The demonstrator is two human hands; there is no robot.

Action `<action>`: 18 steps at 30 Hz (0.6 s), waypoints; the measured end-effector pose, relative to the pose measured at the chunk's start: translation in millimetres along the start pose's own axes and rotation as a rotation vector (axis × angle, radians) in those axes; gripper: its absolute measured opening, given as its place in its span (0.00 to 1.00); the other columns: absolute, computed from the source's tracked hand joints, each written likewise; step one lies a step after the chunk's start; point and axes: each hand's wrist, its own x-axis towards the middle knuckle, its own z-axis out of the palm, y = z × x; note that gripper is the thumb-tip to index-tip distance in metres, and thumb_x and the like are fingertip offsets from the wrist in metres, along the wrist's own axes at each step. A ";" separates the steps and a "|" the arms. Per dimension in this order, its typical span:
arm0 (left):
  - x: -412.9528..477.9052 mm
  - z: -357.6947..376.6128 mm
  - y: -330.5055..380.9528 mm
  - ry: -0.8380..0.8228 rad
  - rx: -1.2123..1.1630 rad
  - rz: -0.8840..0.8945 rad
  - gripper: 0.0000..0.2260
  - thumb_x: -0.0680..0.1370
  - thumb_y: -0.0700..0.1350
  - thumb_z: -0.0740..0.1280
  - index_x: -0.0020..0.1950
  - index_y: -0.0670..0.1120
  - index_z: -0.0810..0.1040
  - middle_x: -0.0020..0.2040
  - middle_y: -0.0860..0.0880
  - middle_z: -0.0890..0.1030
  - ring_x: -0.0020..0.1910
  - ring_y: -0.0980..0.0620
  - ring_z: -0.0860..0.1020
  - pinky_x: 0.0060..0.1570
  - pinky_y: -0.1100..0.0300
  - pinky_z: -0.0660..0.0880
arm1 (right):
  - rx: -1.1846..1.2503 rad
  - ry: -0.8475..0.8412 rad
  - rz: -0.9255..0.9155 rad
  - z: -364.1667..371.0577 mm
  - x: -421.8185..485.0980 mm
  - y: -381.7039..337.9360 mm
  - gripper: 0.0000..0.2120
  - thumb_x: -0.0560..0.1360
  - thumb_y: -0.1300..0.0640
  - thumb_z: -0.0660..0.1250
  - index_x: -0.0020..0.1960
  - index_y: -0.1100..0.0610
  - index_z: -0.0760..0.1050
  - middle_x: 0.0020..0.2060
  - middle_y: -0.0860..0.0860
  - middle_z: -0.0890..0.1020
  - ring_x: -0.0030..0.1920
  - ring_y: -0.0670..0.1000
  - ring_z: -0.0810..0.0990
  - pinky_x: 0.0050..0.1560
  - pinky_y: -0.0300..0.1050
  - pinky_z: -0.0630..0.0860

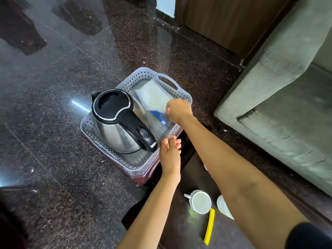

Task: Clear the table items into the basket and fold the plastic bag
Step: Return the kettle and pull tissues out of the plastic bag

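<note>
Pale lilac plastic formed the perforated basket (pixel 181 93), which sat on a low dark-red stand (pixel 142 177) on the speckled, glossy stone floor (pixel 53 78), just beyond the far end of the dark table (pixel 181 229). Inside the basket, on its left side, stood a stainless steel electric kettle (pixel 115 123) with a black lid and handle, upright, spout pointing away from the person. Beside it, on the right half of the basket, lay a clear plastic bag (pixel 152 97) holding something white, with a blue strip at its near end. The right hand (pixel 177 109) was closed on the near edge of that bag, fingers curled and pinching it over the basket. The left hand (pixel 170 151) hovered by the basket's near rim, close to the kettle's handle, fingers loosely bent and holding nothing that could be made out. Still on the table were a white cup (pixel 200 202), a yellow strip-like object (pixel 209 227) lying flat just beside it, and part of a white dish (pixel 222 207) mostly hidden under the right forearm. A grey-green sofa (pixel 287 105) stood to the right.
</note>
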 end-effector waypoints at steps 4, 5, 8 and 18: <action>-12.4 2.2 -0.7 -0.037 0.055 0.014 0.04 0.81 0.46 0.58 0.51 0.49 0.72 0.50 0.50 0.80 0.47 0.57 0.77 0.49 0.62 0.72 | 0.437 0.264 0.096 -25.6 -22.9 16.9 0.08 0.74 0.59 0.62 0.43 0.59 0.80 0.38 0.54 0.82 0.44 0.60 0.80 0.51 0.49 0.75; -15.3 3.7 0.0 -0.031 0.061 0.030 0.04 0.81 0.46 0.58 0.51 0.49 0.72 0.51 0.49 0.80 0.47 0.57 0.77 0.49 0.62 0.73 | 0.553 0.316 0.109 -30.9 -33.4 22.2 0.07 0.72 0.59 0.64 0.41 0.59 0.80 0.35 0.52 0.80 0.42 0.58 0.80 0.48 0.49 0.76; -25.7 8.6 1.8 0.010 0.091 0.101 0.03 0.81 0.46 0.59 0.51 0.50 0.71 0.51 0.49 0.79 0.46 0.57 0.77 0.53 0.58 0.75 | 0.771 0.412 0.135 -44.9 -74.5 37.5 0.03 0.70 0.61 0.68 0.38 0.58 0.79 0.29 0.46 0.76 0.33 0.47 0.75 0.41 0.41 0.73; -92.1 24.7 -3.2 -0.092 0.042 0.147 0.09 0.80 0.51 0.59 0.55 0.48 0.73 0.46 0.52 0.78 0.50 0.52 0.78 0.53 0.57 0.75 | 0.962 0.538 0.272 -16.1 -244.1 69.8 0.04 0.72 0.65 0.69 0.42 0.58 0.79 0.35 0.46 0.82 0.37 0.39 0.79 0.42 0.30 0.72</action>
